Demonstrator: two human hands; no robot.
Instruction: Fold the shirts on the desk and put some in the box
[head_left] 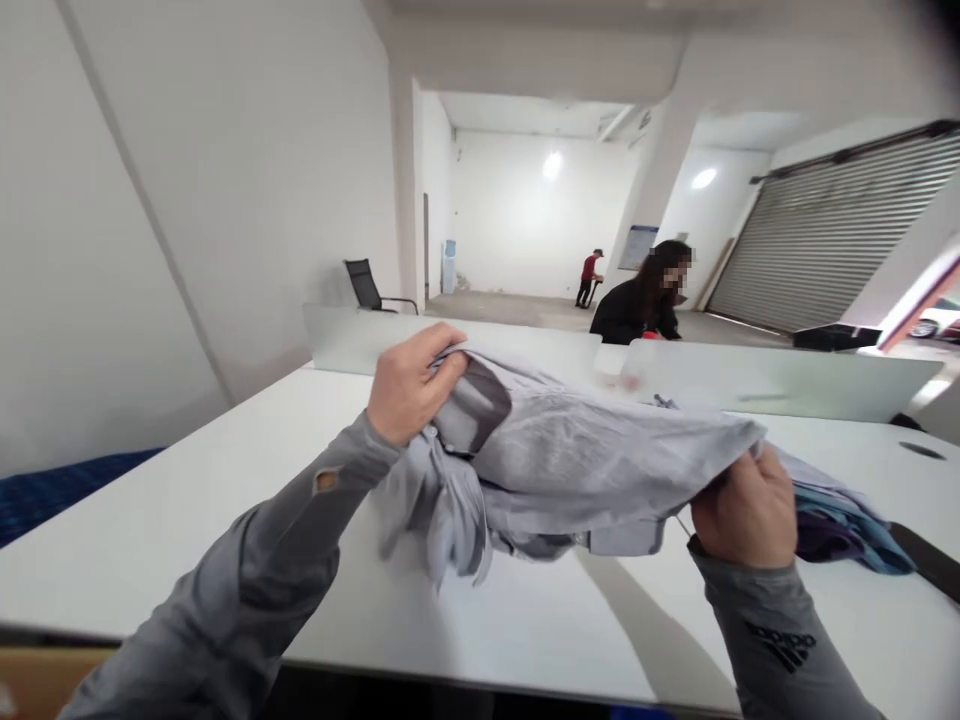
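Observation:
A light grey button-up shirt is stretched sideways between my hands, held up over the white table. My left hand pinches one edge of it between thumb and fingers. The other end is gripped by my right hand, with part of its fingers hidden under the fabric. Loose folds and a sleeve-like part dangle below my left hand, and small buttons show there. The cloth hangs wrinkled, its lower parts just above the tabletop or touching it; I cannot tell which.
Folded teal and purple clothes lie right of my right hand, near a dark strip. A low frosted partition runs along the table's far edge. Behind it is a person in black; another in red stands farther back.

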